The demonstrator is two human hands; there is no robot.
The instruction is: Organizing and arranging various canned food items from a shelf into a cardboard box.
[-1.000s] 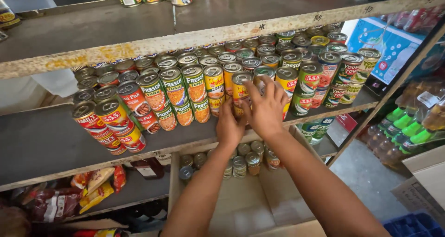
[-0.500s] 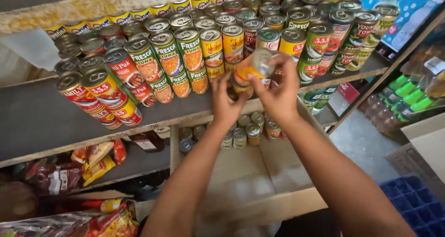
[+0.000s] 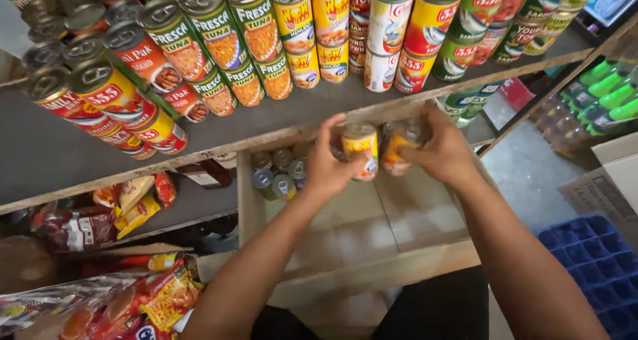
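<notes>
Shelf stock, L to R. Lower L shelf: red and yellow snack packets lying loose, flat, prob. because soft packs won't stand. Upper shelf, grey board w/ pale wood front edge: tins in rows running front to back, two high, labels facing out so kinds read at a glance; red-and-yellow tins at L end, green tuna tins next, yellow tins mid, white-and-red tins then green-and-red tins to R. Below, pale wooden bin: small tins clustered in back L corner, upright, lids up. Left hand: fingers curled round a yellow-labelled can, thumb up behind it, held upright above the bin, just under shelf edge. Right hand: closed on a second can, blurred, orange-yellow label, tilted slightly; the two cans nearly touching, held side by side, likely to keep the pair level. Far R: green bottles, cardboard box, blue crate on floor.
</notes>
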